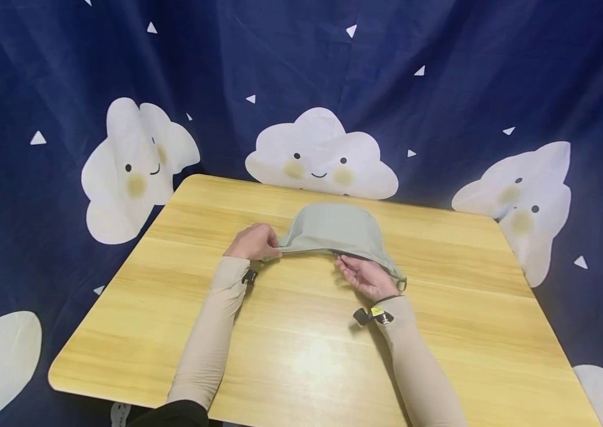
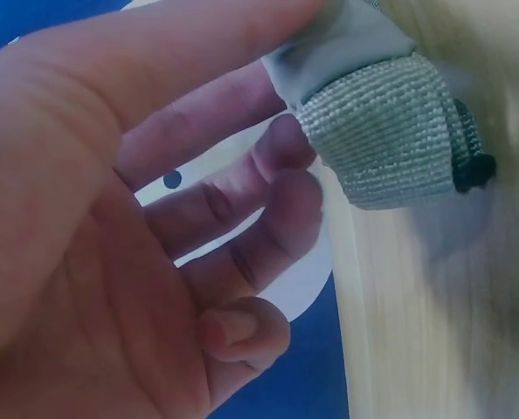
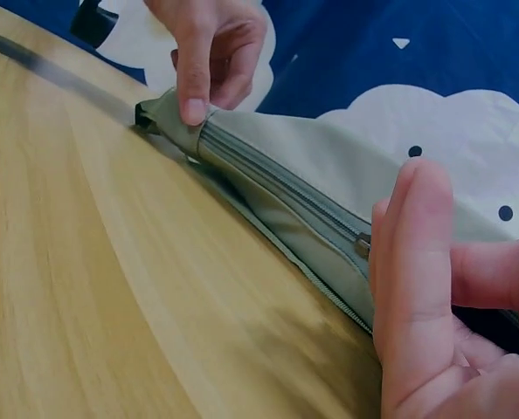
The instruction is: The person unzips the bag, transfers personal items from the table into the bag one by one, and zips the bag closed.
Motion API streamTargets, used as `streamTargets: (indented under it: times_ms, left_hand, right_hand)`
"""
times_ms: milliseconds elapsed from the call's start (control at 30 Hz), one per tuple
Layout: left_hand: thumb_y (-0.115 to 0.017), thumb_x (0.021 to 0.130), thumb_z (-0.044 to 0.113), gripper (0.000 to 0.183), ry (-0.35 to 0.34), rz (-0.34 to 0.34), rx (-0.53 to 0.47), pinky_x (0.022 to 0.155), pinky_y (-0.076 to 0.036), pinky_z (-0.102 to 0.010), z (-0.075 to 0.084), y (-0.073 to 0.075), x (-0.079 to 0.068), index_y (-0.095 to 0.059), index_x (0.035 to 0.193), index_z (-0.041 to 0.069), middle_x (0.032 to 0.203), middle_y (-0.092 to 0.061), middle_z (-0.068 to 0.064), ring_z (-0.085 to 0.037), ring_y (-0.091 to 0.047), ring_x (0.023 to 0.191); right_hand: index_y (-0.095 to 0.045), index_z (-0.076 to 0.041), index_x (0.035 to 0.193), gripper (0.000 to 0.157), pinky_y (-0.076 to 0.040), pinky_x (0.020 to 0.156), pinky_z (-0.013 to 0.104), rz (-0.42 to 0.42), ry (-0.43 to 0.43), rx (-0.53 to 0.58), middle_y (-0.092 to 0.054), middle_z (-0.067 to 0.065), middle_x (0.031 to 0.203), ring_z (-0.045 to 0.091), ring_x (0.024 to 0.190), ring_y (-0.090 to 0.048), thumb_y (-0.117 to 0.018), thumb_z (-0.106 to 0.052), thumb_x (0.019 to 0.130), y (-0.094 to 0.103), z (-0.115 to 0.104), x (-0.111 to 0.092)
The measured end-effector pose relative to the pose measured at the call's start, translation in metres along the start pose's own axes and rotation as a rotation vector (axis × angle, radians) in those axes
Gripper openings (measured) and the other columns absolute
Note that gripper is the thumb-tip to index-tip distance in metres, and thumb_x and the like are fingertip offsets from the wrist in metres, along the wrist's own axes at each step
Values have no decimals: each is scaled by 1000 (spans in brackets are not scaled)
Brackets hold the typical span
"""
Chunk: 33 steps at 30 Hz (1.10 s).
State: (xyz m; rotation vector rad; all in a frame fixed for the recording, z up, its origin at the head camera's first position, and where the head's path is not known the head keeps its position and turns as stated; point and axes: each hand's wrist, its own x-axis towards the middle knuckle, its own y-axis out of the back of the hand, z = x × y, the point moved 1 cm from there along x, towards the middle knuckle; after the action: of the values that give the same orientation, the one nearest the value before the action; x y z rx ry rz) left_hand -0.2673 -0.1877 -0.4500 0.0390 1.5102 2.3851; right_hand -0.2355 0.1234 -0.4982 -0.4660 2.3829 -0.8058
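Observation:
A grey-green zippered waist bag (image 1: 333, 228) stands on the table, its curved body upright and its zipper side facing me. My left hand (image 1: 254, 242) pinches the bag's left end between thumb and fingers, beside a ribbed webbing strap piece (image 2: 382, 131) seen in the left wrist view. Along the top edge runs a zipper (image 3: 281, 183), with its metal slider (image 3: 363, 245) right at the fingers of my right hand (image 1: 367, 277). That hand's thumb and index finger pinch at the zipper pull, which the fingers mostly hide. A second zipper (image 3: 334, 297) lies lower on the bag.
The light wooden table (image 1: 290, 332) extends around the bag on all sides. Behind it hangs a dark blue curtain (image 1: 301, 59) printed with white clouds and triangles. At the bag's right end is a small ring (image 1: 402, 284).

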Motion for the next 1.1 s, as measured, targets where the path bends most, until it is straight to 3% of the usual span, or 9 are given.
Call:
streamTargets:
  times_ms: [267, 500, 733, 1100]
  left_hand:
    - [-84, 86, 27, 12, -37, 13, -23, 67, -46, -33, -1, 0, -1, -79, 82, 18, 86, -73, 1, -17, -58, 74]
    - [-84, 86, 27, 13, -64, 15, -5, 66, -46, -32, -3, -1, 0, -79, 78, 18, 83, -72, 2, -16, -57, 71]
    - [-84, 86, 29, 12, -58, 5, 17, 68, -47, -32, -3, -1, 0, -79, 82, 19, 88, -72, 2, -15, -59, 76]
    - [-84, 87, 28, 13, -51, -10, 4, 64, -45, -31, 1, 0, -4, -79, 78, 20, 83, -72, 5, -14, -56, 69]
  right_hand:
    - [-71, -2, 100, 27, -57, 71, 13, 1, 25, -36, -76, 6, 93, 5, 76, -70, -46, -4, 108, 3, 4, 1]
    - [-70, -3, 104, 12, -56, 74, 10, -89, 67, -50, -77, 4, 95, 3, 79, -70, -59, -8, 103, 5, 5, -2]
    - [-69, -2, 101, 25, -55, 69, 10, 44, 34, -53, -75, 4, 92, 2, 74, -67, -45, -6, 108, 3, 4, -2]
    - [-69, -1, 99, 25, -56, 72, 13, 56, 38, -13, -74, 7, 93, 6, 76, -68, -46, -2, 107, 2, 2, -5]
